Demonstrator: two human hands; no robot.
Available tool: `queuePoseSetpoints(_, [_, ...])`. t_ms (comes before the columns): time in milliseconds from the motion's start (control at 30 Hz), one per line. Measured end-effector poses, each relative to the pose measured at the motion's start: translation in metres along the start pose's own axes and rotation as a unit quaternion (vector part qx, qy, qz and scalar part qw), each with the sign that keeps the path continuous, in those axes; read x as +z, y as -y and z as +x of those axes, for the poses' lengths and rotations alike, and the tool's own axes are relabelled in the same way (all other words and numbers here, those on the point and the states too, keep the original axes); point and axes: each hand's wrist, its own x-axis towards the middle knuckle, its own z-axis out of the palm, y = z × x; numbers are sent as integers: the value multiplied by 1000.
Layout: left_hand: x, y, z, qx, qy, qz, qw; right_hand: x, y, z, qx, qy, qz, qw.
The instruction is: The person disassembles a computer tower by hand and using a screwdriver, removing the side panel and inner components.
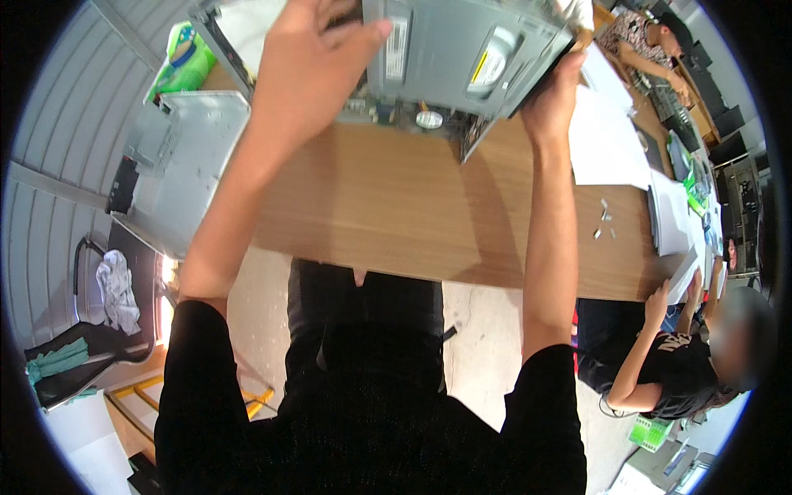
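Note:
A grey metal computer case (462, 58) with an optical drive on top stands tilted at the far side of a wooden table (379, 206). My left hand (313, 58) is laid on its left part, fingers spread over the drive's edge. My right hand (553, 91) grips the case's right corner from below. Both arms reach out across the table from the lower edge. Circuit parts show under the raised case.
A grey metal side panel (177, 165) overhangs the table's left end, a green bag (186, 62) behind it. White paper sheets (606, 140) and small screws (604, 221) lie right. A seated person (676, 371) is at the lower right, another person (648, 41) at the far right.

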Motion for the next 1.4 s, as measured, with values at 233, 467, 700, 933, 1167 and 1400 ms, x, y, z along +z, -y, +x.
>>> queuePoseSetpoints(233, [-14,11,-6,-13,-14,94,995,17,19,3,-8,32,-123,992])
queuePoseSetpoints(467, [-17,8,-1,-11,-1,159,987,13,21,1,62,32,-122,990])
queuePoseSetpoints(700, [-22,7,-3,-18,14,168,985,24,19,-4,-13,-28,-147,989])
queuePoseSetpoints(933, [-19,16,-9,22,32,207,978,22,28,-1,20,-52,-59,997])
queuePoseSetpoints(1167, [-43,28,-20,120,69,231,963,11,-3,-5,2,-92,18,996])
queuePoseSetpoints(1400, [-78,28,-92,94,47,224,969,22,12,-14,35,-245,-2,969])
